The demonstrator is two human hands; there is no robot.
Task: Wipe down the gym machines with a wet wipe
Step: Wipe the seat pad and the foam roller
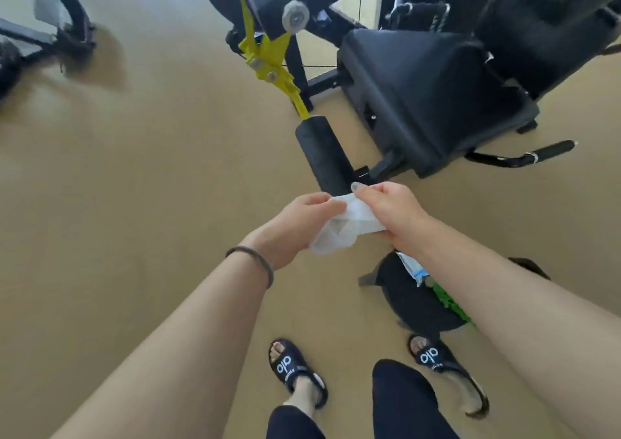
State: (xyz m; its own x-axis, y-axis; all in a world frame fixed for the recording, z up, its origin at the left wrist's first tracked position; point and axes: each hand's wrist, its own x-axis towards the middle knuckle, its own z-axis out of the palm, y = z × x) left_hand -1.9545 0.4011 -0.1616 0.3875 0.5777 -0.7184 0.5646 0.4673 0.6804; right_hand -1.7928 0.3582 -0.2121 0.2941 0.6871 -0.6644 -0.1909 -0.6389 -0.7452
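White wet wipe (342,227) bunched btwn both hands, mid-air over floor: left hand (302,223) and right hand (389,206) each pinch it. Prep step, prob unfolding. Next: press it flat onto roller pad (322,156) just ahead.

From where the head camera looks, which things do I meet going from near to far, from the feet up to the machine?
Left slipper → black bag on the floor → wet wipe, held by the left hand and right hand → black roller pad → yellow lever.
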